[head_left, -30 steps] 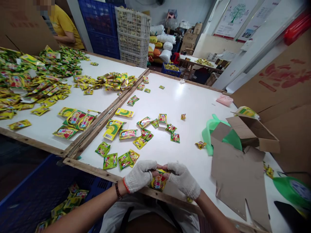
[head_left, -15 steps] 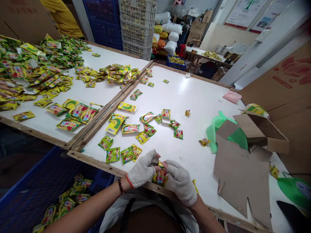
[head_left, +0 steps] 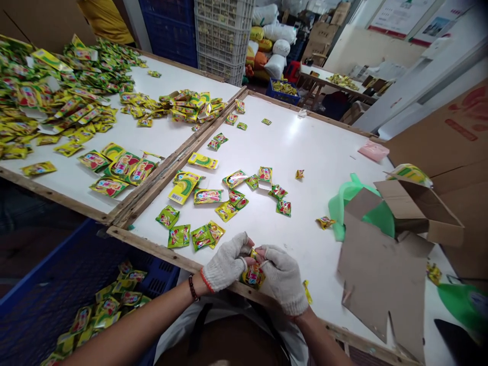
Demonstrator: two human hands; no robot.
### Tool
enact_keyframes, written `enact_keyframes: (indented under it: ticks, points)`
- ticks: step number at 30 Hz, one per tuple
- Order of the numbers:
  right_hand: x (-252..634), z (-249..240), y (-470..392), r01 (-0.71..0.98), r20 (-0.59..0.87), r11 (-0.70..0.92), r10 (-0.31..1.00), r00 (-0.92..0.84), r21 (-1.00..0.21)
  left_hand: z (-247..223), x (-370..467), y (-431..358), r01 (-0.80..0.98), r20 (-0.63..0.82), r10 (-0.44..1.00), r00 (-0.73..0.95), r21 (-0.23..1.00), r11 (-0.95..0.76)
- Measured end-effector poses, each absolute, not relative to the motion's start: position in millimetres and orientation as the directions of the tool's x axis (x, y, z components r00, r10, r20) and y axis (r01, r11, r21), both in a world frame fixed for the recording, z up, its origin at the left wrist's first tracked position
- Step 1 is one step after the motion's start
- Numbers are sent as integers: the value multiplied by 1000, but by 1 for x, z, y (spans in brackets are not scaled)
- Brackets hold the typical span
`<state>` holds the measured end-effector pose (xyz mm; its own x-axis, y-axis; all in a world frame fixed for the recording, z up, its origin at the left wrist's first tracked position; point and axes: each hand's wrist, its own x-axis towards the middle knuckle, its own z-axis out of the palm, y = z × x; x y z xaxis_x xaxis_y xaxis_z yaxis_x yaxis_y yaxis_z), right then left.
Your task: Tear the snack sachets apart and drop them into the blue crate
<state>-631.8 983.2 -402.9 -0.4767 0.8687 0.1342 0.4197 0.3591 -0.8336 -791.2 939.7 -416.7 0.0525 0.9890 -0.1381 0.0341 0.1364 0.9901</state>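
Note:
Close to the table's front edge, a small yellow, green and red candy pack (head_left: 251, 275) sits between my two hands. Whether it is a carton or a sachet I cannot tell, as fingers cover part of it. My left hand (head_left: 227, 262), in a white fingerless glove, pinches its upper edge from the left. From the right, my right hand (head_left: 282, 278), gloved the same way, closes its fingertips on the same edge. Left of my hands lie green candy sachets (head_left: 179, 236). Farther up are an open-ended candy carton (head_left: 208, 196) and a yellow carton (head_left: 184, 189).
Wooden strips (head_left: 183, 160) border and divide the white table (head_left: 263, 147). A large sachet heap (head_left: 68, 101) covers the far left. At right stand a green basin (head_left: 345, 195), cut cardboard (head_left: 385, 274) and an open box (head_left: 419, 203). A blue crate (head_left: 152, 277) sits below left.
The view has tilted slightly, shifting the far part of the scene right and upward. Both hands stay on the candy pack, with only small finger movement.

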Motion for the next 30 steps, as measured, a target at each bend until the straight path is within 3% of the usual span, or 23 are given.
enact_keyframes:
  ticks: [3, 9, 17, 19, 22, 24, 26, 28, 30]
  points:
    - [-630, -403, 982, 390, 198, 427, 840, -505, -816, -418, -792, 939, 60, -131, 990, 53, 990, 128]
    - [-639, -379, 998, 549, -8, 377, 819, -573, -746, -417, -791, 938, 62, -124, 991, 55, 991, 121]
    - [-619, -410, 991, 345, 284, 659, 655, -700, -669, -417, -792, 941, -83, -150, 985, 82, 984, 156]
    - [-614, -415, 983, 333, 280, 602, 701, -656, -726, -421, -789, 940, -87, -143, 987, 69, 985, 148]
    - [-611, -413, 981, 355, 114, 336, 847, -519, -873, -424, -783, 940, -73, -104, 993, 57, 991, 108]
    - [-612, -411, 994, 324, 5, 155, 908, -420, -933, -416, -787, 943, 8, -72, 996, 56, 997, 72]
    - [-618, -411, 1021, 359, -4, 137, 931, -365, -923, -397, -804, 945, 149, -58, 995, 82, 988, 46]
    - [-628, -413, 1057, 535, 70, 261, 934, -351, -804, -370, -834, 940, 319, -81, 976, 201, 948, 13]
    - [-644, -415, 1094, 712, 127, 364, 923, -364, -600, -344, -869, 928, 528, -174, 903, 393, 846, -66]
